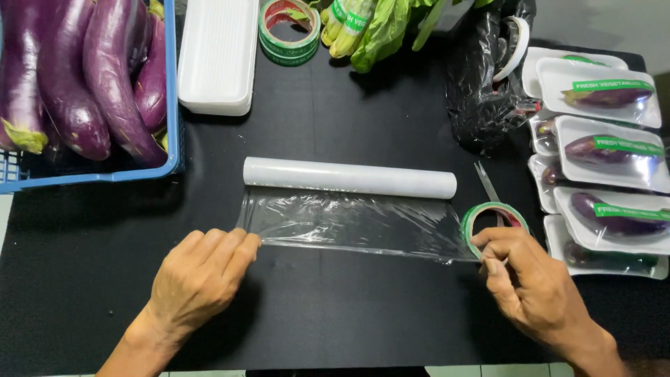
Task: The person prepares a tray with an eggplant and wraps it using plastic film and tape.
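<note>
A white roll of cling film (349, 177) lies across the middle of the black table (335, 314), with a clear sheet of film (356, 223) drawn out toward me. My left hand (199, 276) pinches the sheet's near left corner, knuckles up. My right hand (530, 283) pinches the near right corner. A green tape roll (481, 213) lies just beyond my right fingers, touching them. Thin metal scissors (487, 183) lie behind that tape roll.
A blue basket (105, 174) of purple eggplants (98, 77) stands at the far left. Stacked white trays (218, 56), a second green tape roll (289, 29), leafy greens (377, 31) and a black plastic bag (485, 77) line the back. Wrapped eggplant trays (611, 146) pile at the right.
</note>
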